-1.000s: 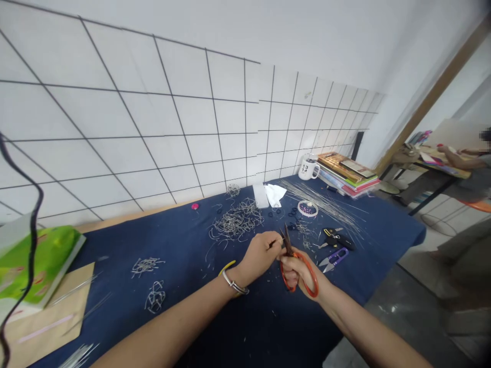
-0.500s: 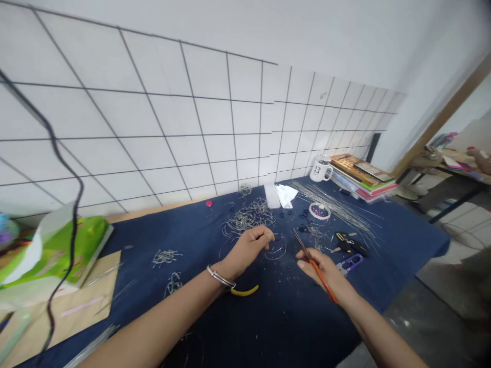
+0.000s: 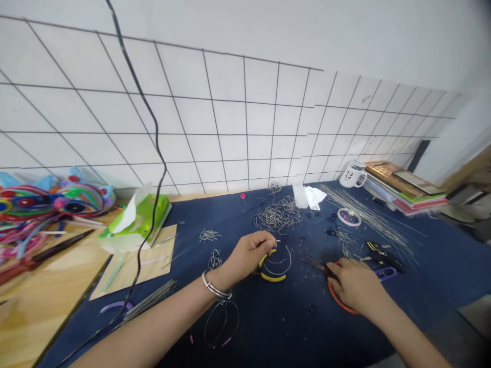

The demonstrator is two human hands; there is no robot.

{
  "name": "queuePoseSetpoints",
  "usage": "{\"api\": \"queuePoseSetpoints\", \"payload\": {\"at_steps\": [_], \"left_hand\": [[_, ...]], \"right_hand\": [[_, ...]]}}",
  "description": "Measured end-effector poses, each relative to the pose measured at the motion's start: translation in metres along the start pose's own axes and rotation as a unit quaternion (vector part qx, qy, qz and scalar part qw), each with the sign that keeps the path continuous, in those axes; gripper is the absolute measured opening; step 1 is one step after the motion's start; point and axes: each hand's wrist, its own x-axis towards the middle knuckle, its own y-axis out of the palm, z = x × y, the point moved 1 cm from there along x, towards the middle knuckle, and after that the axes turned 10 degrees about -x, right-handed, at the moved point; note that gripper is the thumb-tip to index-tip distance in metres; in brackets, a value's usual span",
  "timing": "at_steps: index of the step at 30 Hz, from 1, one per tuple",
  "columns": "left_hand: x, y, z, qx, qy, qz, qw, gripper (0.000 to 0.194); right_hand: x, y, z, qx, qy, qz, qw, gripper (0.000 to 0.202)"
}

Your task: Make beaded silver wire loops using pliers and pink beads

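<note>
Orange-handled scissors (image 3: 326, 269) lie low over the dark blue cloth (image 3: 326, 342), under the right hand (image 3: 357, 287), blades directed toward the left hand (image 3: 253, 254). The right hand is palm down, its fingers curled narrow about the scissors' handles; part of the handles is hidden beneath it. The left hand is closed to a pinch at thumb and forefinger, holding a fine wire loop (image 3: 290, 260), which curves out to the right of the fingertips. Its exact point of entry into the pinch is too small to tell.

Yellow-handled pliers (image 3: 273, 278) lie beneath and just beside the left fingertips, partly covered. Beyond the left hand is a tangled wire heap (image 3: 278, 214); two smaller wire clumps (image 3: 209, 235) are nearer the person, to its left. Purple-handled snips (image 3: 385, 274) lie just beside the right hand, partly hidden. Farther out stand a white mug (image 3: 350, 175) and, next to it, a stack of books (image 3: 402, 186). A green tissue pack (image 3: 157, 220) is well apart, at the left.
</note>
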Motion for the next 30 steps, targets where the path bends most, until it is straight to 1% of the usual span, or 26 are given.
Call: {"api": "queuePoseSetpoints", "payload": {"at_steps": [1, 2, 3, 5, 7, 8, 10, 12, 13, 14, 17, 20, 22, 25, 30], "left_hand": [[-0.002, -0.001, -0.001, 0.02, 0.012, -0.002, 1.0, 0.019], [-0.004, -0.001, -0.002, 0.038, 0.022, -0.004, 0.999, 0.019], [-0.007, -0.001, -0.003, 0.052, 0.031, -0.006, 0.998, 0.019], [-0.01, -0.001, -0.006, 0.068, 0.046, -0.008, 0.997, 0.02], [-0.014, -0.001, -0.007, 0.067, 0.053, -0.009, 0.996, 0.02], [-0.015, -0.002, -0.007, 0.06, 0.054, -0.011, 0.997, 0.02], [-0.017, -0.004, -0.006, 0.03, 0.046, -0.021, 0.998, 0.02], [-0.016, -0.007, -0.001, -0.025, 0.03, -0.043, 0.998, 0.02], [-0.016, -0.009, 0.002, -0.059, 0.022, -0.054, 0.997, 0.02], [-0.015, -0.011, 0.005, -0.094, 0.013, -0.065, 0.993, 0.02], [-0.011, -0.016, 0.015, -0.2, -0.016, -0.091, 0.975, 0.016], [-0.009, -0.018, 0.022, -0.279, -0.047, -0.1, 0.954, 0.016], [-0.01, -0.017, 0.026, -0.315, -0.058, -0.105, 0.942, 0.016], [-0.011, -0.014, 0.032, -0.358, -0.065, -0.129, 0.923, 0.015], [-0.012, -0.006, 0.036, -0.399, -0.062, -0.178, 0.897, 0.011]], "right_hand": [[0.003, -0.007, 0.006, 0.052, 0.01, -0.008, 0.999, 0.033], [0.006, -0.014, 0.013, 0.126, 0.008, -0.03, 0.992, 0.036], [0.01, -0.019, 0.023, 0.214, -0.012, -0.034, 0.976, 0.04], [0.019, -0.026, 0.045, 0.386, -0.035, -0.018, 0.922, 0.051], [0.029, -0.027, 0.068, 0.485, -0.056, 0.017, 0.872, 0.061], [0.034, -0.026, 0.078, 0.523, -0.063, 0.037, 0.849, 0.061], [0.044, -0.022, 0.094, 0.61, -0.06, 0.067, 0.787, 0.045], [0.051, -0.018, 0.103, 0.679, -0.045, 0.068, 0.73, 0.03], [0.054, -0.017, 0.106, 0.701, -0.036, 0.062, 0.71, 0.027], [0.057, -0.015, 0.108, 0.716, -0.027, 0.053, 0.696, 0.026], [0.062, -0.009, 0.109, 0.745, -0.002, 0.03, 0.667, 0.025], [0.066, -0.003, 0.108, 0.777, 0.032, 0.0, 0.628, 0.023], [0.069, 0.0, 0.106, 0.796, 0.053, -0.016, 0.603, 0.023], [0.072, 0.005, 0.103, 0.817, 0.074, -0.027, 0.571, 0.022], [0.07, 0.009, 0.102, 0.844, 0.086, -0.026, 0.529, 0.022]]}}
